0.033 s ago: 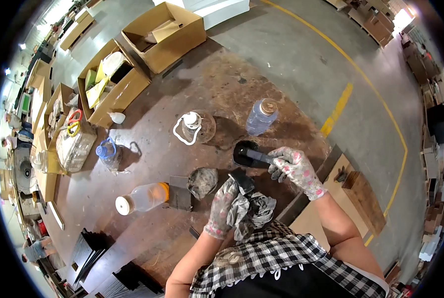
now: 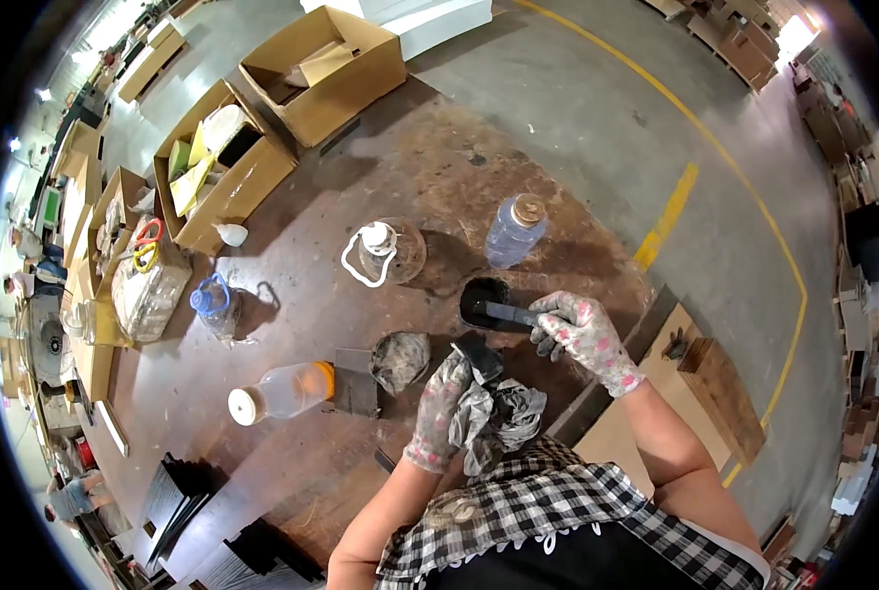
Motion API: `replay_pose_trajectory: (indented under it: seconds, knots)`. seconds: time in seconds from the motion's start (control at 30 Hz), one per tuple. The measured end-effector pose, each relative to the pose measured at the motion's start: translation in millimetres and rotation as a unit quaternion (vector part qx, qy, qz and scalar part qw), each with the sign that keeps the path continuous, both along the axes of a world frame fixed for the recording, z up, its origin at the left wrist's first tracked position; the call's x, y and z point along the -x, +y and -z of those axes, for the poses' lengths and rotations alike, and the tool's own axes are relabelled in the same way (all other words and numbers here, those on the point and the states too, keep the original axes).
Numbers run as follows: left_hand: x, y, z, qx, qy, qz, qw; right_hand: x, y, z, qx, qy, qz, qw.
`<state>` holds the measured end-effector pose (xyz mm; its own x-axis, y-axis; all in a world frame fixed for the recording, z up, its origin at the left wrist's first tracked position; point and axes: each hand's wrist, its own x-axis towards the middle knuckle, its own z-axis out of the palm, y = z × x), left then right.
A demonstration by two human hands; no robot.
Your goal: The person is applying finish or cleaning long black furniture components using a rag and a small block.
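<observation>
the right hand point(image 2: 585, 339) grips a dark flat tool point(image 2: 510, 314) at a black cup point(image 2: 481, 293); the left hand point(image 2: 439, 408) holds a black pad point(image 2: 480, 356) beside crumpled grey cloth point(image 2: 518, 411).

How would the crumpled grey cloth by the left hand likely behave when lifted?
The cloth would probably sag and change shape, since it bunches in loose folds. It seems light for its bulk, looking like thin, gathered material. Its irregular outline makes rolling unlikely.
</observation>
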<state>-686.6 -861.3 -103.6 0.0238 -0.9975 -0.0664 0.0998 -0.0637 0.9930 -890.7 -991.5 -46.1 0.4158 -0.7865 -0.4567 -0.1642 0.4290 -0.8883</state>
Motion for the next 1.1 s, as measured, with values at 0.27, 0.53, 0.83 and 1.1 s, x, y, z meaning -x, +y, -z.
replay_pose_trajectory:
  seconds: [0.27, 0.53, 0.83, 1.1]
  knots:
    - [1, -3, -3, -0.083, 0.13, -0.011, 0.988, -3, 10, 0, 0.06, 0.117, -0.03, 0.991]
    - [5, -7, -6, -0.041, 0.182, -0.018, 0.982, 4, 22, 10, 0.253, 0.071, -0.085, 0.961]
    - [-3, -4, -8, -0.046, 0.203, 0.003, 0.978, 13, 39, 5, 0.625, 0.119, -0.168, 0.753]
    - [-1, -4, -23, -0.06, 0.206, 0.022, 0.977, 18, 45, 3, 0.626, 0.131, -0.123, 0.759]
